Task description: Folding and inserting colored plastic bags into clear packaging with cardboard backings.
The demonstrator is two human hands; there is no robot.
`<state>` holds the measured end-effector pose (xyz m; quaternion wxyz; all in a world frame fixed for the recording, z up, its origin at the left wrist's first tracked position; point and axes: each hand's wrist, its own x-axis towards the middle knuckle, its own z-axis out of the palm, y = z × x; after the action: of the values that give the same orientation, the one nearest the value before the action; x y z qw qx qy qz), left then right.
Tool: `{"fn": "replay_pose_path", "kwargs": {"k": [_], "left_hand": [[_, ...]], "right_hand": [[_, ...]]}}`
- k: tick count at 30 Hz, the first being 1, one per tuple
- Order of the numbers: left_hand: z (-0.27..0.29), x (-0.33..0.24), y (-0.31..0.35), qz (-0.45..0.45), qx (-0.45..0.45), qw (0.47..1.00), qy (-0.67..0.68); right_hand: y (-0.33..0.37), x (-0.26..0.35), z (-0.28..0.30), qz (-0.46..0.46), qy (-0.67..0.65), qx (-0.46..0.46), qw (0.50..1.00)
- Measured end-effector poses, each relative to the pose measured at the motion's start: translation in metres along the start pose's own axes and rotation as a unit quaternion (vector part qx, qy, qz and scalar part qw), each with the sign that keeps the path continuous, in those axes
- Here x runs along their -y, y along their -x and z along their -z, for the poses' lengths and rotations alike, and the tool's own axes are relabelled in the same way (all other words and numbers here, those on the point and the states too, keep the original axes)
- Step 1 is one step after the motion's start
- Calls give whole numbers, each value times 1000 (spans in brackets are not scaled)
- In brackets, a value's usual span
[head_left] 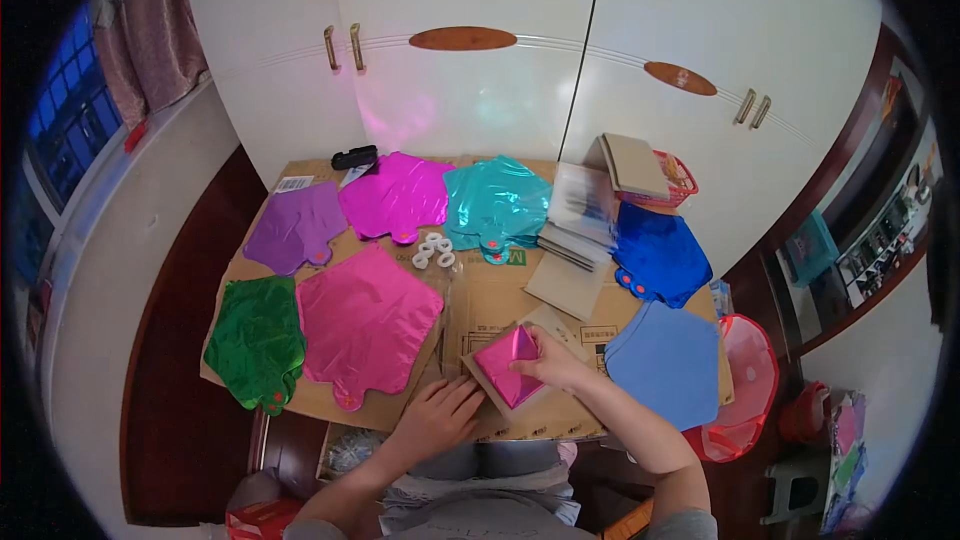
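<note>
My right hand (545,358) grips a folded shiny pink foil sheet (497,365), its thumb and fingers closed at the sheet's right edge. Under the foil lies a tan cardboard piece (478,370); something clear or pale shows beside it, too faint to name. My left hand (440,416) rests with fingers stretched out by the lower left of that piece, holding nothing. To its left lies a large flat pink foil balloon (370,320), next to a green one (255,335). White rings (434,250) sit in a small cluster beyond my hands.
Purple (295,227), magenta (398,197) and teal (497,202) foil balloons line the far side, with dark blue (665,252) and light blue (665,360) ones at right. Clear sleeves (582,205) and cardboard sheets (632,166) stand by a red basket (680,176). White cabinets (480,100) close off the back.
</note>
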<state>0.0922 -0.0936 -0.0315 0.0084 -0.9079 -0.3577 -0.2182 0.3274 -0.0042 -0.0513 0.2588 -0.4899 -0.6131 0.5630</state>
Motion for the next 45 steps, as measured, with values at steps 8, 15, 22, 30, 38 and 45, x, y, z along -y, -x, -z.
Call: {"fn": "replay_pose_path", "kwargs": {"k": [8, 15, 22, 30, 38, 45], "left_hand": [[-7, 3, -3, 6, 57, 998, 4], [1, 2, -17, 5, 122, 992, 8], [1, 8, -21, -33, 130, 991, 1], [-3, 15, -23, -58, 134, 989, 15], [2, -35, -6, 10, 114, 993, -38], [-8, -58, -10, 49, 139, 985, -89]], "right_hand": [[12, 19, -5, 26, 190, -20, 981], [15, 42, -2, -28, 321, 46, 946], [19, 21, 24, 266, 548, -2, 793], [9, 0, 32, 289, 549, 55, 783], [-23, 32, 22, 367, 413, 59, 832], [-156, 46, -21, 401, 438, -188, 783]]}}
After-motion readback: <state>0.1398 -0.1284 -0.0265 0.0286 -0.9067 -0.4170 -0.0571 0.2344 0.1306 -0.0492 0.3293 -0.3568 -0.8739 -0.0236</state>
